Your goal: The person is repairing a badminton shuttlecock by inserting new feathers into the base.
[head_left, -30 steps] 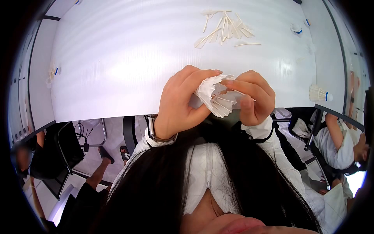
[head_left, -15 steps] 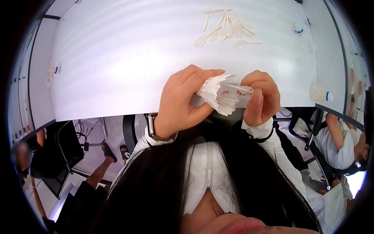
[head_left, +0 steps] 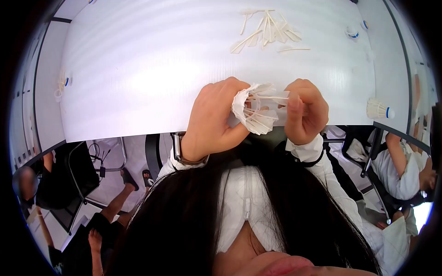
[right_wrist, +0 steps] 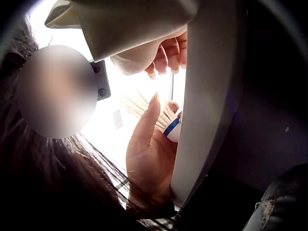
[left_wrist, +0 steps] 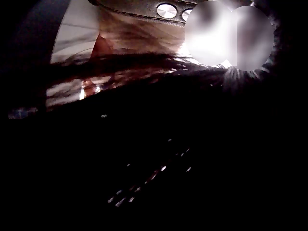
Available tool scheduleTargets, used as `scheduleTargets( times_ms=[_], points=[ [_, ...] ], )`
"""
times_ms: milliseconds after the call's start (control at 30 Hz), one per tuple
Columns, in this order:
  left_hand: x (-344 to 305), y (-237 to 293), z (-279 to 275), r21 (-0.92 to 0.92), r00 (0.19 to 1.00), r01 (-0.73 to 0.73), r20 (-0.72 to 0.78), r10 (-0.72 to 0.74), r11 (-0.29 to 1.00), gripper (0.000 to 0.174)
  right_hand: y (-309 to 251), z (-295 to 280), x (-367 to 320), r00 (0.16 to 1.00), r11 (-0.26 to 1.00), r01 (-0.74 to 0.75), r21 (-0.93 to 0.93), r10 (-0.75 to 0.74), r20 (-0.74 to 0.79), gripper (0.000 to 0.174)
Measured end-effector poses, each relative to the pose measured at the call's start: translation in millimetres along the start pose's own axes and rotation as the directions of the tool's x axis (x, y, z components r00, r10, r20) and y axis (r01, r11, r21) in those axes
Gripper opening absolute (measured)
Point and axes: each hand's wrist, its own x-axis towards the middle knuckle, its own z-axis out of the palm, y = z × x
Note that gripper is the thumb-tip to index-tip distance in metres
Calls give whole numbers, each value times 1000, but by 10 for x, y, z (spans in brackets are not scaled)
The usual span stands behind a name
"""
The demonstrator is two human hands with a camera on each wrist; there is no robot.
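My left hand [head_left: 212, 117] grips a white feather shuttlecock [head_left: 261, 126] near the table's front edge, its flared skirt facing right. Between the thumb and fingers of my right hand [head_left: 311, 110], the end of one feather [head_left: 276, 97] is pinched, standing out from the skirt. In the right wrist view, the left thumb and fingers wrap the shuttlecock's base, where a blue band [right_wrist: 171, 126] shows by the white cork; the right hand [right_wrist: 166, 54] appears above. Hair and a strap [left_wrist: 134, 12] fill the mostly dark left wrist view, hiding the hand's work.
Loose feathers [head_left: 269, 30] lie in a pile toward the table's [head_left: 138, 92] far side. Another shuttlecock [head_left: 378, 109] lies at the right edge, with stripped blue-banded corks [head_left: 352, 33] farther back. A feather-stripped shuttlecock [head_left: 63, 83] sits at the left edge. People sit at both sides.
My right hand has moved from inside the skirt's rim outward to the right, pinching a feather. The shuttlecock has tilted in my left hand, and its opening shows more.
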Motion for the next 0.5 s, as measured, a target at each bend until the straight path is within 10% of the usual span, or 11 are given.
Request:
scheduleTargets(
  times_ms=[500],
  points=[
    [-9, -58, -1, -22, 994, -35, 103, 37, 999, 31, 11, 10, 21, 997, 999, 33, -22, -31, 64, 9]
  ],
)
